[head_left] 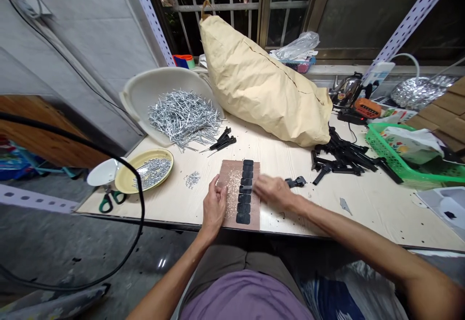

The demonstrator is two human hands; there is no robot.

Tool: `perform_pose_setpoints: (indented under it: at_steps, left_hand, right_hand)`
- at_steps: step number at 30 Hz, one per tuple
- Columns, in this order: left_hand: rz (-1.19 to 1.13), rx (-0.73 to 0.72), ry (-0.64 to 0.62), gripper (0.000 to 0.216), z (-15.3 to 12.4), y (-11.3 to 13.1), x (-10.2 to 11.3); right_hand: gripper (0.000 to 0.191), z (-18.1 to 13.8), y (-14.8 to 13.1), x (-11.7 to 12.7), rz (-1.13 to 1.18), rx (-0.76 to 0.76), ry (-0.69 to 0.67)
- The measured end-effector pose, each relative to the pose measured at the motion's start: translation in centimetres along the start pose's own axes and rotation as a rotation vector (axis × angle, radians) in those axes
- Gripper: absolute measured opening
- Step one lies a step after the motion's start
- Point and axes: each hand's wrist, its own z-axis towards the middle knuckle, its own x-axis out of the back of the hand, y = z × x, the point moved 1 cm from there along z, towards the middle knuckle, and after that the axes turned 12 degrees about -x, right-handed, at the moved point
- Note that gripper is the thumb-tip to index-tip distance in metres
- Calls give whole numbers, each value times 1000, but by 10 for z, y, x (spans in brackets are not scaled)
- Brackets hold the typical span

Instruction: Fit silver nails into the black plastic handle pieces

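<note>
A flat brown board lies near the table's front edge. Along its right side runs a column of several black rounded-rectangle pieces, and pale specks dot its left side. My left hand is at the board's left edge, fingers curled against it. Blurred by motion, my right hand is closed at the board's right edge beside the black pieces. A shiny greyish strip shows by its fingertips; what the fingers hold is unclear. Just right of that hand lies a small black part.
Behind stand a white scoop-shaped basin of metal pins, a large paper sack and black tools. Left are a yellow plate and scissors. Black parts and a green basket lie right. A black cable loops in front.
</note>
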Motion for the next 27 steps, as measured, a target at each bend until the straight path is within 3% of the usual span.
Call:
perform_pose_setpoints:
  at_steps: [2, 6, 11, 16, 20, 24, 27]
  left_hand:
    - [-8, 3, 2, 48, 0, 0, 0]
    - [-34, 21, 8, 48, 0, -1, 1]
    - [-69, 29, 15, 45, -3, -3, 1]
    - [-162, 47, 41, 44, -6, -7, 0]
    - [-230, 75, 56, 39, -10, -7, 0]
    - [-244, 41, 46, 35, -14, -9, 12]
    - [-146, 6, 70, 33, -13, -21, 33]
  right_hand:
    - [31, 6, 3, 4, 10, -67, 8]
    - [28, 1, 11, 15, -24, 57, -21]
    - [25, -27, 52, 33, -104, -203, 64]
    - [29, -25, 62, 49, -262, -172, 74]
    - [24, 44, 39, 38, -253, -81, 134]
    - [23, 140, 9, -5, -227, 99, 78]
    - [25, 193, -5, -39, -251, 174, 27]
